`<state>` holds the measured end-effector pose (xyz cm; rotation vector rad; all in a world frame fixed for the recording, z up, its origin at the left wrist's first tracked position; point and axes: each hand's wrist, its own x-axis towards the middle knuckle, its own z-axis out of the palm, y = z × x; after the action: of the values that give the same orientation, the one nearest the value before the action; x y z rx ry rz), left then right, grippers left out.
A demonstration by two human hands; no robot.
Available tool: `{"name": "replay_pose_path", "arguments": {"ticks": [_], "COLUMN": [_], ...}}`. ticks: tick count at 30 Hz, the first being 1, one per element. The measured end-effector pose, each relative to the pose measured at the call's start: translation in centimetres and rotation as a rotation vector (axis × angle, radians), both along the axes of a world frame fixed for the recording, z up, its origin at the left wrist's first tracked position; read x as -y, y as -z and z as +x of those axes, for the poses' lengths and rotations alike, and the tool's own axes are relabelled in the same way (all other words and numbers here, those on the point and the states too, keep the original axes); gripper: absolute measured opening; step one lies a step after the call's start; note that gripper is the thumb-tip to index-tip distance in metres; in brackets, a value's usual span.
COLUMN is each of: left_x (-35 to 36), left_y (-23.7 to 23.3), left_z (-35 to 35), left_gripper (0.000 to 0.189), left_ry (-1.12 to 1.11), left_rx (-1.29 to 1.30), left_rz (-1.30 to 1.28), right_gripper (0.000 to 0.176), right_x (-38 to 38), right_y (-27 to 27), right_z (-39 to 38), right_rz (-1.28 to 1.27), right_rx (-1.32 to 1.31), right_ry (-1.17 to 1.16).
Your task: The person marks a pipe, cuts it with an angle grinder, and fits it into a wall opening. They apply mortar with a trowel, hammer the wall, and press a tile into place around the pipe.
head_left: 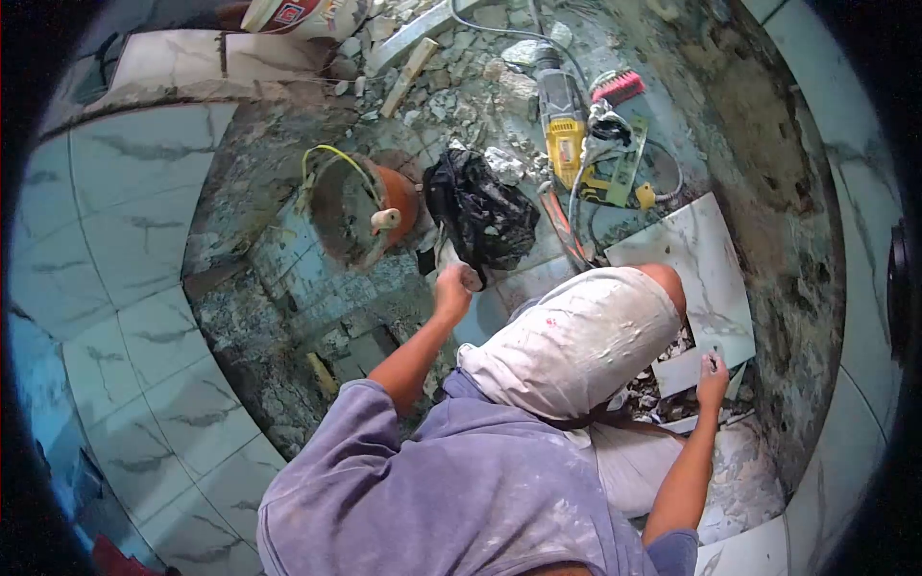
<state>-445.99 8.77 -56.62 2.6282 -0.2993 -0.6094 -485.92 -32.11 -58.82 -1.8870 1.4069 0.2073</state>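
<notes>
My left hand point(452, 296) is closed beside a crumpled black plastic bag point(485, 211). It grips something pale with a round end, which I cannot make out. To its left stands an orange bucket point(396, 197) with a yellow handle, grey and dirty inside. Down by my bent knee, my right hand point(712, 384) is closed, its fingertips pinched and greyish; what is in them is too small to name. A small white tile piece point(679, 372) touches or nearly touches that hand. Above it lies a large marbled tile point(696, 259), partly hidden by my knee.
A yellow and grey power hammer point(562, 120) with a cable lies ahead, near a pink brush point(618, 86). Rubble point(461, 72) and a wood strip point(410, 77) cover the far floor. Marbled wall tiles point(139, 230) rise at left; a rough bare wall strip point(783, 230) runs at right.
</notes>
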Motion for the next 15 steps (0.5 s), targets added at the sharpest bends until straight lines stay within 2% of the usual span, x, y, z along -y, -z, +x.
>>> {"name": "replay_pose_path", "arguments": {"ticks": [1,4,6,8,9,11,12,14,15], "left_x": [0.2,0.0,-2.6,-4.6,-5.4,-9.9,-10.1,-9.6,-9.2], "left_y": [-1.0,-4.6,-5.7,-7.5,-8.1,-5.1,-4.6,-3.9,-3.7], "left_z": [0.8,3.0,5.0,8.6,11.0,17.2,19.7,22.7,23.3], "left_gripper": [0.018,0.011,0.006,0.007,0.018,0.035,0.035,0.047,0.047], "left_ry": [0.062,0.004,0.133,-0.036,-0.237,-0.567,-0.567,-0.558,-0.552], "left_rx": [0.105,0.255,0.549,0.703,0.729,0.458,0.459,0.25,0.247], "left_rz": [-0.058,-0.074,-0.025,-0.042,0.031,0.119,0.108,0.363,0.349], "right_gripper": [0.033,0.034,0.035,0.035,0.034,0.034,0.034,0.033,0.032], "right_x": [0.2,0.6,0.9,0.8,0.9,0.7,0.7,0.7,0.7], "right_y": [0.0,-0.2,-0.1,-0.3,0.9,1.0,1.0,1.0,1.7], "right_z": [0.6,1.9,2.0,1.7,0.8,0.6,0.8,0.3,-0.4], "right_rz": [0.042,0.041,0.033,0.033,0.049,0.089,0.137,0.077,0.005], "right_rx": [0.062,0.081,0.102,0.08,0.075,0.113,0.142,0.101,0.105], "right_ry": [0.057,0.04,0.032,0.015,0.077,0.127,0.178,0.131,0.097]}}
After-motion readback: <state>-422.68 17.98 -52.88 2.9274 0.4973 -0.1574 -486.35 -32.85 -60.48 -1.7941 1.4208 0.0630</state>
